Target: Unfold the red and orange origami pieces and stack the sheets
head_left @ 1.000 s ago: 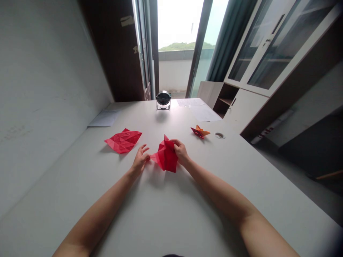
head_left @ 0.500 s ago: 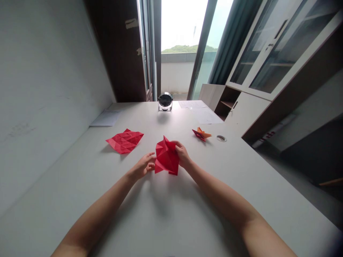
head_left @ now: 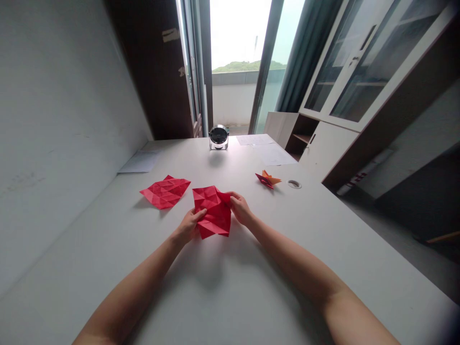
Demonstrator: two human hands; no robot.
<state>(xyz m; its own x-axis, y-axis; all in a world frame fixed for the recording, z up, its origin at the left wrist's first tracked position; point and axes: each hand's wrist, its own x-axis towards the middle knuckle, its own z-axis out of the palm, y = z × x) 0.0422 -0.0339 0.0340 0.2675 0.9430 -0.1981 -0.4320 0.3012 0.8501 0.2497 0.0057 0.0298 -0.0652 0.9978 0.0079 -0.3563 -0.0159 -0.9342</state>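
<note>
A creased red paper sheet (head_left: 212, 211) is held just above the white table (head_left: 223, 287) between both hands. My left hand (head_left: 189, 225) pinches its left lower edge, thumb on top. My right hand (head_left: 240, 209) grips its right edge with closed fingers. The sheet is spread fairly flat and tilted toward me. A second creased red sheet (head_left: 165, 191) lies flat on the table to the left, apart from my hands.
A small folded red and orange paper piece (head_left: 268, 178) lies to the right, near a round cable hole (head_left: 294, 183). A small round device (head_left: 219, 136) stands at the far edge. White papers (head_left: 140, 161) lie at the back left and back right. Cabinets stand right.
The held sheet has opened out from a bunched, upright shape into a flatter spread. My left hand, open with fingers apart a second ago, has closed on the sheet's left edge.
</note>
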